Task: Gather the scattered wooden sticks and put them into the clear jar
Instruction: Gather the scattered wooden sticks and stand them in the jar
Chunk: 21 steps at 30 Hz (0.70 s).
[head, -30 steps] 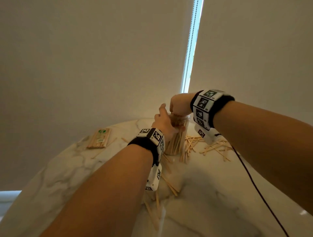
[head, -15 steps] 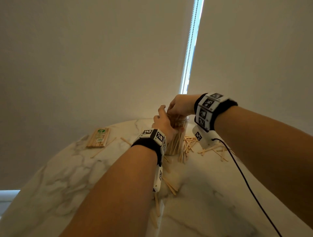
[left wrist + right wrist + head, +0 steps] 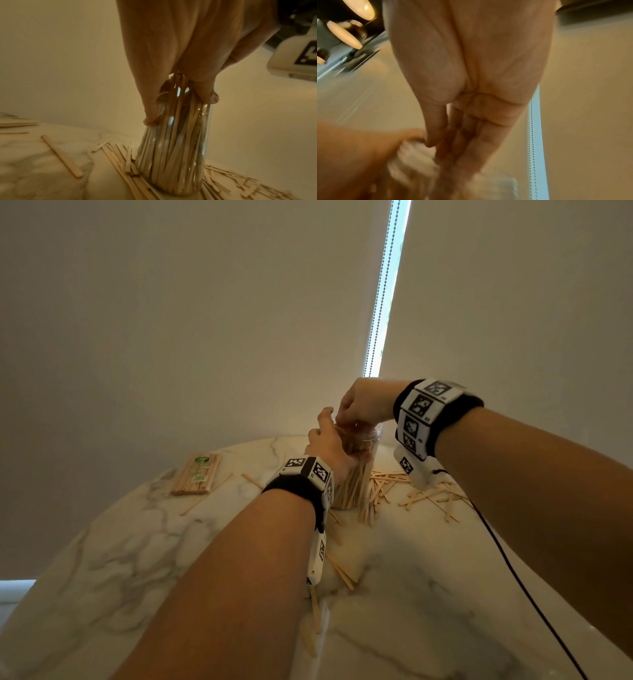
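Observation:
The clear jar (image 3: 358,477) stands upright on the marble table (image 3: 137,559), packed with wooden sticks. My left hand (image 3: 327,445) grips it near the top; in the left wrist view its fingers (image 3: 150,108) and thumb wrap the jar (image 3: 175,155). My right hand (image 3: 363,405) hovers over the jar mouth with fingers pointing down at the rim. The right wrist view is blurred: the right hand (image 3: 471,94) shows fairly straight fingers and nothing visible between them. Loose sticks (image 3: 424,494) lie scattered right of the jar, and more sticks (image 3: 339,573) lie under my left wrist.
A wrapped pack of sticks (image 3: 197,475) lies at the table's back left, with a single stick (image 3: 61,154) nearer the jar. A black cable (image 3: 513,577) runs from my right wrist across the table. A wall and window blinds stand right behind the table.
My right hand has lifted from pressing down on the jar's mouth and shifted slightly right above the rim. The left hand keeps its grip on the jar.

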Each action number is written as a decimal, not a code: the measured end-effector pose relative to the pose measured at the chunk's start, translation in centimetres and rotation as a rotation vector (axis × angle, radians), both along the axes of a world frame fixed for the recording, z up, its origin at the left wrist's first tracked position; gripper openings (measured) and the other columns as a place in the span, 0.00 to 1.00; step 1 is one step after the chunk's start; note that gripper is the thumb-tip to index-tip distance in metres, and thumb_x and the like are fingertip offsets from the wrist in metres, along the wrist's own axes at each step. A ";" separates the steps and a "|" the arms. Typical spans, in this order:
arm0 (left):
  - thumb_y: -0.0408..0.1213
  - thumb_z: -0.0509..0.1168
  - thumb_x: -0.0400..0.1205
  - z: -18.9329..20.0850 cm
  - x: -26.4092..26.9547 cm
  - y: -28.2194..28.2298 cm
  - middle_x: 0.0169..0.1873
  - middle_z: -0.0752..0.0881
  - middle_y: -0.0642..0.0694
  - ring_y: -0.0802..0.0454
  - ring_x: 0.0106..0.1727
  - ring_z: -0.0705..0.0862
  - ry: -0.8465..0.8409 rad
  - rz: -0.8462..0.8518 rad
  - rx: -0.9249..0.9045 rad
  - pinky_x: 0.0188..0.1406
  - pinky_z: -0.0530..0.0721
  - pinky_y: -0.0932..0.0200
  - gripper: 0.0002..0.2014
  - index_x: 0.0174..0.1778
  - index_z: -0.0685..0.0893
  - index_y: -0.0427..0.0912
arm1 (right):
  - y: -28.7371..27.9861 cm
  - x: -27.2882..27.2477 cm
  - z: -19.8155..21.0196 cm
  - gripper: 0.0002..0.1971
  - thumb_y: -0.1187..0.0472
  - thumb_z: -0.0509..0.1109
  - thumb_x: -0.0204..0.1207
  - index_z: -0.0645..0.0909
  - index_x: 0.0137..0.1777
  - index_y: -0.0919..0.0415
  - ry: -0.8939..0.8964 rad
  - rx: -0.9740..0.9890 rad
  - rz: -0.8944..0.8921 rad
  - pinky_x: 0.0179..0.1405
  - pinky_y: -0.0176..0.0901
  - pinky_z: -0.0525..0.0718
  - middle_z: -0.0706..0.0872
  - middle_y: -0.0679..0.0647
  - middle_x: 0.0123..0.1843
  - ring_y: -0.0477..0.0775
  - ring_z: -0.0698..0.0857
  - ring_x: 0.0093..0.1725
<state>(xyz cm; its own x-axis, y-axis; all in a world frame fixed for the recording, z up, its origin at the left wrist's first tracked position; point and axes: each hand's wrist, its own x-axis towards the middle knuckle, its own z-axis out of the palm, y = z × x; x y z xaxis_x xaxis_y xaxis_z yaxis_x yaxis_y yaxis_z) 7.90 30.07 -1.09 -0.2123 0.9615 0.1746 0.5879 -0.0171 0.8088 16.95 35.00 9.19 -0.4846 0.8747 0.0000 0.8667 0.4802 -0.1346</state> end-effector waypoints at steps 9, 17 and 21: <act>0.45 0.81 0.71 -0.2 -0.5 0.4 0.74 0.71 0.38 0.39 0.72 0.77 -0.052 -0.035 0.008 0.70 0.80 0.41 0.57 0.85 0.46 0.52 | -2.1 1.8 -0.5 0.12 0.53 0.64 0.83 0.89 0.48 0.52 0.232 0.129 -0.004 0.43 0.38 0.79 0.90 0.47 0.48 0.48 0.87 0.50; 0.50 0.80 0.72 0.2 -1.4 -1.5 0.73 0.79 0.38 0.42 0.68 0.82 -0.082 -0.072 -0.065 0.68 0.80 0.48 0.67 0.84 0.26 0.51 | -11.2 4.3 -5.5 0.14 0.56 0.61 0.83 0.83 0.40 0.58 0.355 0.101 -0.048 0.23 0.30 0.68 0.82 0.50 0.33 0.45 0.78 0.30; 0.60 0.75 0.73 0.4 -4.8 -4.9 0.77 0.75 0.40 0.42 0.74 0.77 0.219 -0.023 -0.175 0.73 0.75 0.47 0.53 0.87 0.55 0.44 | -12.7 2.5 -10.2 0.20 0.42 0.60 0.84 0.83 0.53 0.59 0.029 -0.138 -0.020 0.40 0.41 0.81 0.87 0.54 0.45 0.55 0.86 0.45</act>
